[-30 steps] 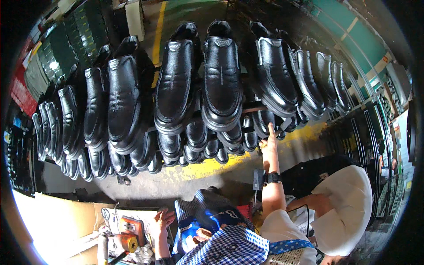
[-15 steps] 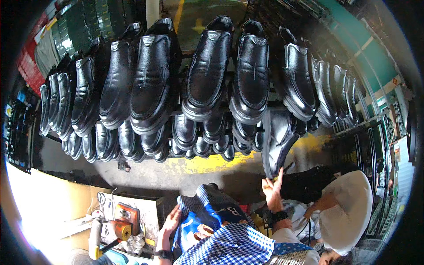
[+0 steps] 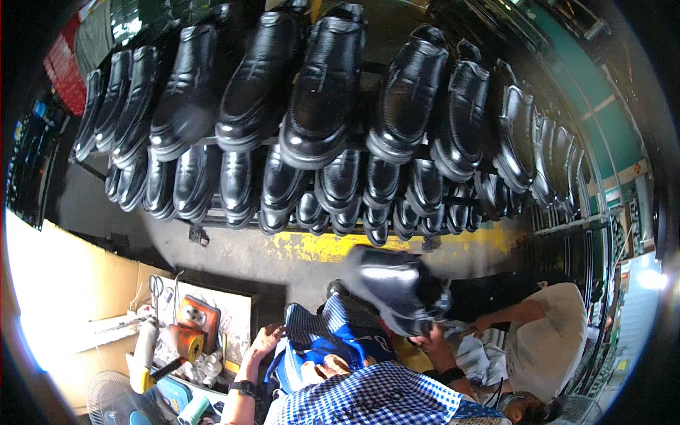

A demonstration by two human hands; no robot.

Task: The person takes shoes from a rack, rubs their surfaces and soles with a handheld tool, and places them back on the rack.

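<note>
A black leather slip-on shoe [image 3: 388, 282] hangs in the air over my lap, its toe pointing left and away, slightly blurred. My right hand [image 3: 427, 338] grips it at the heel end. My left hand [image 3: 263, 341] is at the left edge of my blue checked apron [image 3: 354, 397], fingers loosely apart, with nothing seen in it. Beyond the shoe stands a rack bearing rows of similar black shoes [image 3: 322, 92], toes toward me. A lower row of black shoes [image 3: 336, 180] shows beneath the top one.
To the left a worktable [image 3: 237, 319] holds scissors [image 3: 156, 285], an orange tool [image 3: 185, 343] and a red box [image 3: 200, 315]. A fan [image 3: 113, 397] and a thread spool [image 3: 193, 409] are at the lower left. Close on my right is another person's arm [image 3: 513, 315] with a pale sleeve.
My right hand has drawn the shoe from the rack's front toward my lap, turning it so its toe points left. The rack appears shifted in view. My left hand stays by the apron.
</note>
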